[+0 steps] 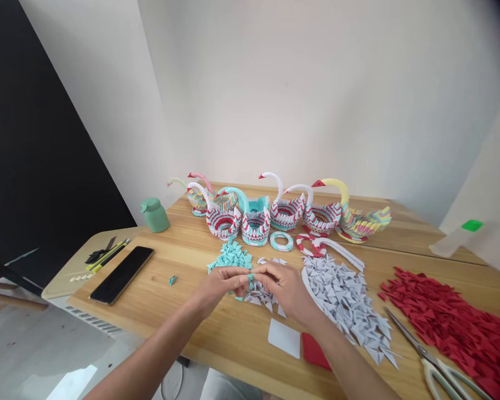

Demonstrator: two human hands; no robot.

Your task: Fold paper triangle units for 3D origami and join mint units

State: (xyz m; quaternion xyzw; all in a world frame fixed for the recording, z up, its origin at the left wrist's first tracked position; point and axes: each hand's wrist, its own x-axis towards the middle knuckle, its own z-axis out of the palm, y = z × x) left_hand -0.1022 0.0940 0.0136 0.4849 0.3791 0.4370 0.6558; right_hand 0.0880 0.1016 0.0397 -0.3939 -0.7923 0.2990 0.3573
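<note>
My left hand (227,282) and my right hand (281,282) meet over the table, fingertips pinched together on a small turquoise folded paper piece (250,276). Just behind them lies a heap of turquoise paper triangles (230,255). Pale grey-white triangles (261,297) show beneath and between my hands, partly covered. A larger heap of white triangles (337,294) spreads to the right of my right hand. One small turquoise folded piece (173,280) rests alone on the wood, left of my left hand.
Several folded-paper swans (256,225) stand along the back. Before them lie a turquoise ring (281,241), a red-and-white ring (310,245) and a white curved neck (341,253). Red triangles (454,322) and scissors (420,351) are right; a phone (123,275) and green jar (155,215) are left.
</note>
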